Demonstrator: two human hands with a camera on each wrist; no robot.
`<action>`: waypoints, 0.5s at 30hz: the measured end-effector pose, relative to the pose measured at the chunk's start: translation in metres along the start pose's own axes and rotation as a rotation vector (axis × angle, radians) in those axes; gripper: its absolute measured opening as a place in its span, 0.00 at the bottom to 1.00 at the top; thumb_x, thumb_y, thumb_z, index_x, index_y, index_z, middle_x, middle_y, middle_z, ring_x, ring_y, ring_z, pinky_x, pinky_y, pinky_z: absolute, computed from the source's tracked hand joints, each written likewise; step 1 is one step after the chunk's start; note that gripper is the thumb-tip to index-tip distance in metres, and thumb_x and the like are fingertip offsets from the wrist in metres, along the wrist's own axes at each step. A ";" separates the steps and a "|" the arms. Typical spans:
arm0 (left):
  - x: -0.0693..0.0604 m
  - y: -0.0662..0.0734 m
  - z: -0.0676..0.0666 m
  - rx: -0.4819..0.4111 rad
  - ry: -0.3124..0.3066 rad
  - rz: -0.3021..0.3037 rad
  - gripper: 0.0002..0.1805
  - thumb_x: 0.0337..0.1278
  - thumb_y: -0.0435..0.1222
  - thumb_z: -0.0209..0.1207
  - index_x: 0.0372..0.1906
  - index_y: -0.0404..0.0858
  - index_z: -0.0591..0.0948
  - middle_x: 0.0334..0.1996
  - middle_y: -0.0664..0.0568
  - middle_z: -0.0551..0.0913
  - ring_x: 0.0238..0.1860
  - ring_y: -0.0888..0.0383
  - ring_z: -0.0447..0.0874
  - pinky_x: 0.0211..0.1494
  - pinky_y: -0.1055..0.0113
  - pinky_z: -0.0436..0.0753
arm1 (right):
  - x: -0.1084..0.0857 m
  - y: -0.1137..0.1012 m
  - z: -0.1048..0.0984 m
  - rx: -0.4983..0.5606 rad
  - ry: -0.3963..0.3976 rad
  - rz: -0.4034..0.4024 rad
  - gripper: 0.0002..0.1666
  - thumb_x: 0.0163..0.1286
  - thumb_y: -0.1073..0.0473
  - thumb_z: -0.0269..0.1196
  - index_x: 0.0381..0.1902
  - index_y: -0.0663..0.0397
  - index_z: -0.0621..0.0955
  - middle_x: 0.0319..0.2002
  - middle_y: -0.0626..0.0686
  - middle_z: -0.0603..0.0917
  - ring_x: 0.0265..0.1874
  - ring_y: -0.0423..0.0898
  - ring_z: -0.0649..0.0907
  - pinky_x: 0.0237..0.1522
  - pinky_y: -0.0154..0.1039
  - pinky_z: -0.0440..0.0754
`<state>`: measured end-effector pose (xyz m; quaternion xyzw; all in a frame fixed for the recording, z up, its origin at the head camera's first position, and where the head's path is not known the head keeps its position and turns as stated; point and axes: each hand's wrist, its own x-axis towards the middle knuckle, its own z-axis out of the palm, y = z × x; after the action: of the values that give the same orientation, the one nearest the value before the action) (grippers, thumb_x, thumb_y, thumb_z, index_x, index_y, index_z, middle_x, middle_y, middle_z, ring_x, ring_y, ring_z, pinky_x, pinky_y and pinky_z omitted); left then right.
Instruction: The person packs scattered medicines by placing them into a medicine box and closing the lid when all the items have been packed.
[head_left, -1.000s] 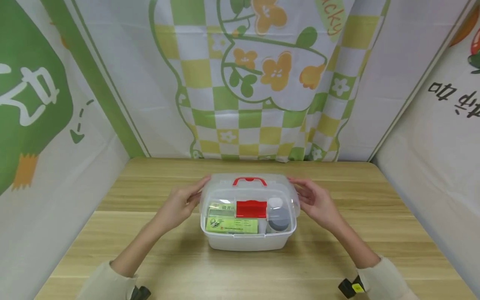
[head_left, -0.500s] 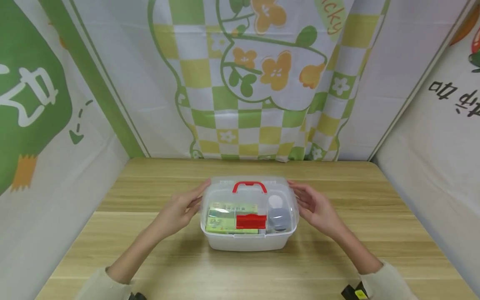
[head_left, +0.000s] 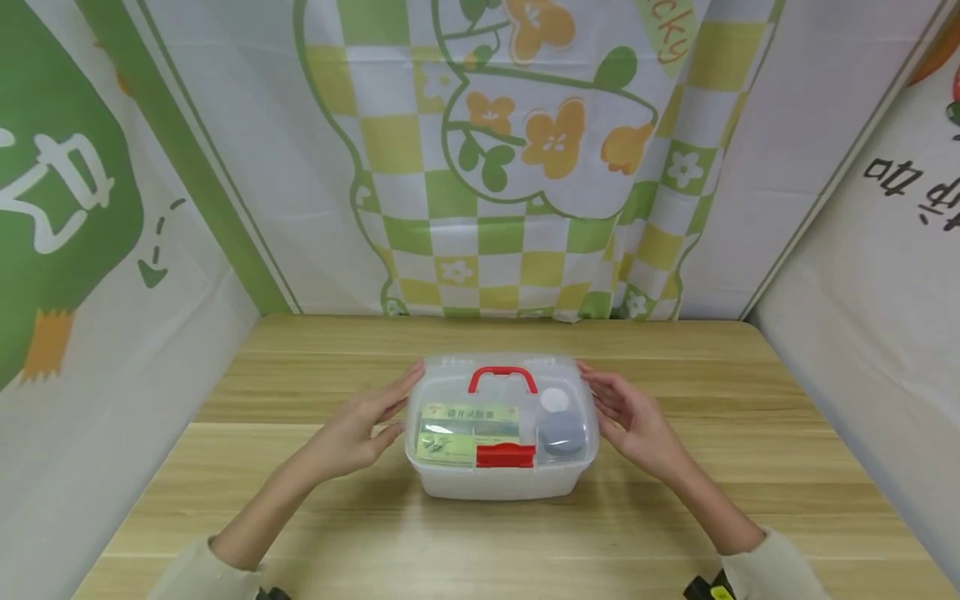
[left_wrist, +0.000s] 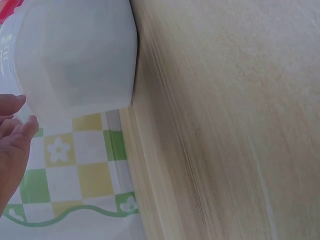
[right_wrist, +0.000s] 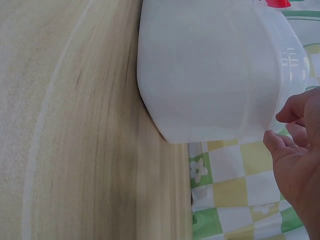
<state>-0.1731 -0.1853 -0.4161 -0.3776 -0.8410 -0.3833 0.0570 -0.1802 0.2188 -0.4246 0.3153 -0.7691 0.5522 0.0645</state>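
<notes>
A translucent white plastic storage box [head_left: 495, 483] stands upright on the table, its clear lid [head_left: 450, 383] down over it. The lid has a red carrying handle [head_left: 502, 372] and a red latch [head_left: 506, 456]. Through the lid show green printed cartons [head_left: 457, 429] and a grey bottle with a white top [head_left: 561, 421]. My left hand [head_left: 363, 429] is at the lid's left end, its fingers slightly bent by the rear corner. Opposite it, my right hand [head_left: 637, 421] has its fingertips at the right end. The wrist views show both hands beside the lid's edge; exact contact is hard to tell.
The wood-grain table [head_left: 480, 550] carries the box near its middle. A patterned green, yellow and white cloth [head_left: 498, 250] hangs behind the table's far edge. White printed sheets stand at the left and right.
The lid has swung down toward the front until its rim meets the box, and the latch and handle came down with it. Both hands stayed at the lid's ends and shifted only slightly.
</notes>
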 end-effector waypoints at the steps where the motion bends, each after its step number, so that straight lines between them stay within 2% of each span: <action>1: 0.000 0.000 0.000 -0.002 -0.003 0.004 0.45 0.52 0.12 0.58 0.77 0.30 0.57 0.76 0.33 0.56 0.68 0.38 0.69 0.59 0.58 0.82 | 0.000 0.000 0.000 -0.001 0.004 -0.003 0.28 0.61 0.85 0.57 0.59 0.73 0.72 0.69 0.73 0.68 0.66 0.30 0.74 0.62 0.25 0.75; 9: 0.003 0.000 0.002 0.024 -0.023 0.006 0.45 0.54 0.14 0.57 0.77 0.30 0.55 0.77 0.34 0.54 0.70 0.38 0.67 0.61 0.57 0.81 | -0.001 0.004 0.000 0.009 0.035 -0.010 0.26 0.61 0.85 0.57 0.59 0.76 0.72 0.68 0.74 0.69 0.66 0.29 0.74 0.63 0.26 0.74; 12: 0.004 0.001 0.002 0.079 -0.024 0.009 0.44 0.55 0.16 0.57 0.77 0.31 0.55 0.77 0.36 0.55 0.71 0.39 0.67 0.65 0.54 0.78 | -0.002 0.006 0.000 0.017 0.049 -0.004 0.25 0.61 0.85 0.57 0.58 0.75 0.72 0.69 0.73 0.69 0.65 0.29 0.74 0.63 0.26 0.75; 15: 0.005 0.002 0.002 0.134 -0.029 -0.001 0.44 0.56 0.18 0.56 0.78 0.32 0.55 0.77 0.37 0.55 0.69 0.42 0.71 0.68 0.50 0.74 | -0.004 0.008 0.001 0.003 0.067 0.003 0.25 0.61 0.85 0.56 0.57 0.73 0.73 0.69 0.72 0.69 0.65 0.29 0.74 0.61 0.26 0.76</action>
<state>-0.1746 -0.1797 -0.4144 -0.3782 -0.8657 -0.3205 0.0699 -0.1816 0.2209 -0.4336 0.2956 -0.7660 0.5638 0.0888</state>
